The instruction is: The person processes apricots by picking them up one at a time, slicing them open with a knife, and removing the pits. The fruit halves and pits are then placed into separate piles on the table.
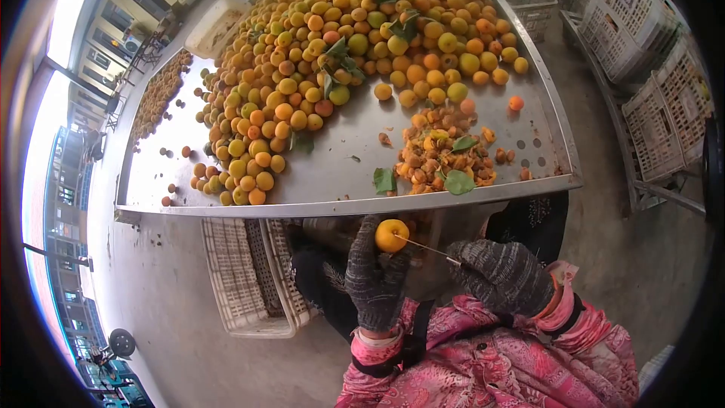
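Observation:
A yellow apricot (392, 236) is held in the gloved fingers of my left hand (374, 279), just beyond the table's front edge. My right hand (502, 276), also in a dark grey knitted glove, is closed around the handle end of a thin metal skewer (427, 248). Its tip meets the apricot's right side. Both hands are over my lap, below the rim of the metal table (362, 208). Close in front of them on the table lies a heap of torn apricot flesh and scraps (445, 159) with some green leaves (459, 182).
A large pile of whole apricots (317, 45) covers much of the table. Many small brown pits (160, 97) lie at its left side, near a pale plastic tub (217, 26). A white crate (253, 279) stands on the floor below, and more crates (630, 15) are stacked at right.

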Motion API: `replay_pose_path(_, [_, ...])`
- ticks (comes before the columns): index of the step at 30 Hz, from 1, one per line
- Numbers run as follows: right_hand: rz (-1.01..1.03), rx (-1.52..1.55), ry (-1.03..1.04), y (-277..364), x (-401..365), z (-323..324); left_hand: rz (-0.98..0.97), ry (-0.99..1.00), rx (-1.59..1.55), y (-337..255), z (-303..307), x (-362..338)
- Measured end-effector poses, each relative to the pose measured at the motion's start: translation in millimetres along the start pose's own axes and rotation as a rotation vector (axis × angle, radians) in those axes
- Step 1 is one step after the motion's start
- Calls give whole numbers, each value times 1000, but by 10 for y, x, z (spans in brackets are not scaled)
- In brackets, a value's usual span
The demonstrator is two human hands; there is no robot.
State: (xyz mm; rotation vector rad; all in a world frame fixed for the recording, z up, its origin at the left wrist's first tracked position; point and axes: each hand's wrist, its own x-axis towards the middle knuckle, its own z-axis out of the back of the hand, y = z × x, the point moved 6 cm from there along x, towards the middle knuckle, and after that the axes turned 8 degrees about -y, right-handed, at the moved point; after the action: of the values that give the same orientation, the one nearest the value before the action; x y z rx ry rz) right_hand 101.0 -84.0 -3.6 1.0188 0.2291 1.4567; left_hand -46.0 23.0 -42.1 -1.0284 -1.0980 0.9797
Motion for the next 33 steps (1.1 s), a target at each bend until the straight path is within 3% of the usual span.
replay_pose_path(6, [31,-222,36,144,94,48,-288,14,375,-138,18,19])
replay_pose_path(10, [26,-266,7,98,-15,-153,-358,-56,449,-161,-40,23])
replay_pose_path(12, [16,-276,-42,80,-79,-261,-137,-92,302,1,-18,24])
replay_pose_path(16, [-45,-290,-165,38,-35,-348,-130,-20,342,-62,-211,-24])
replay_pose_path(18, [-59,-196,-221,-85,-59,-345,231,-35,-134,133,-227,-60])
replay_pose_path(19, [-58,-197,-221,-126,-45,-287,230,-35,-136,101,-216,-49])
replay_pose_path(21, [145,-426,-170,-79,33,-180,491,54,-464,104,-279,-66])
replay_pose_path(22, [148,-426,-170,-33,67,-138,490,53,-466,128,-259,-64])
replay_pose_path(24, [-162,-55,-184,-99,123,-55,589,143,-565,219,-305,-112])
replay_pose_path(25, [-163,-56,-187,-100,127,-60,589,146,-565,211,-318,-112])
replay_pose_path(27, [67,-166,-180,25,136,-94,537,136,-631,158,-331,-100])
replay_pose_path(28, [66,-167,-181,49,129,-134,537,136,-631,168,-329,-112])
replay_pose_path(30, [-124,20,-252,13,87,-180,597,85,-605,253,-292,-153])
replay_pose_path(33, [57,-195,-163,163,118,-165,655,-4,-662,287,-300,-155])
